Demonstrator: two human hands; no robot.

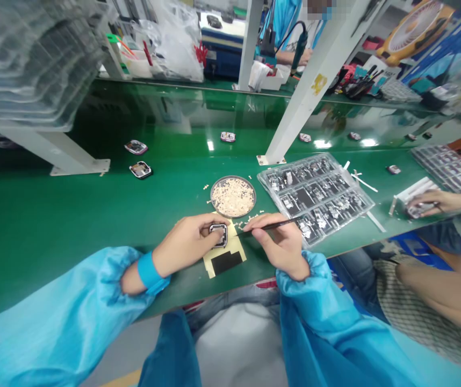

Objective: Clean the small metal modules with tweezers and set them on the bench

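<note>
Between the thumb and fingers of my left hand [192, 238] is a small square watch case [218, 236] with its inside facing up. It is held over a pale yellow sheet [209, 267] that carries black pieces [226, 262]. My right hand [281, 242] grips thin dark tweezers [273, 226] like a pen, their tip pointing left at the sheet, close to the case. Just beyond my hands stands a round dish [233, 197] of tiny cream and dark parts. A clear compartment tray [315, 196] of small black and silver parts lies to the right.
More watch cases [141, 170] lie along the green bench [53, 226]. White metal posts [295, 97] rise from it, and stacked plastic trays [24, 70] stand at left. At right, a co-worker's hand [444, 202] holds a part by a white fixture [413, 193]. Another person sits opposite.
</note>
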